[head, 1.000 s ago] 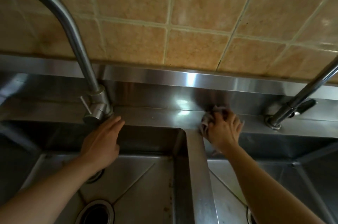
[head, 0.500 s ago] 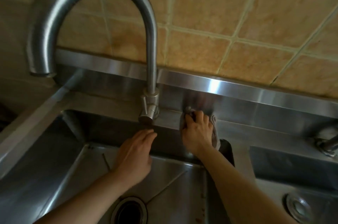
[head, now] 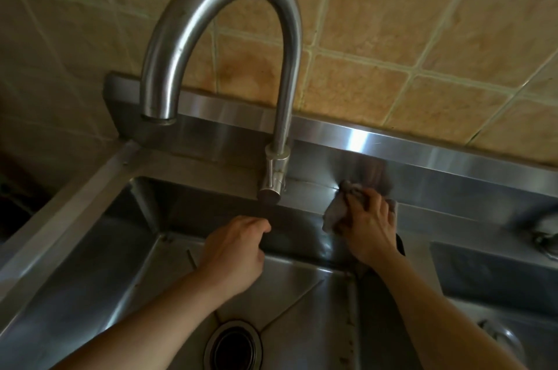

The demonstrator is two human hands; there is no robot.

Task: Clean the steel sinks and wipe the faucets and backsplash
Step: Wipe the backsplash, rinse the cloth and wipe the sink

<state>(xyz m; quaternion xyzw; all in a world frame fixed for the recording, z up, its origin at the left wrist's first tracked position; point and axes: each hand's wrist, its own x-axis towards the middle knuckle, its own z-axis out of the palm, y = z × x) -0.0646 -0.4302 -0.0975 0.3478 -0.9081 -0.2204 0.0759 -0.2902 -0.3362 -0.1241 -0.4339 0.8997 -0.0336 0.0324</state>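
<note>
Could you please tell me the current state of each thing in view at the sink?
faucet: upright, no water running
cloth: crumpled, pressed onto the ledge beside the faucet base
right hand: gripping the cloth
left hand: loosely curled, holding nothing
left basin: unplugged
drain: open

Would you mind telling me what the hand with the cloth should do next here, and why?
Probably slide the cloth left along the ledge to the faucet base. The right hand presses it where ledge meets backsplash, just right of the faucet, and the left hand rests on the sink edge below, out of the way.
</note>
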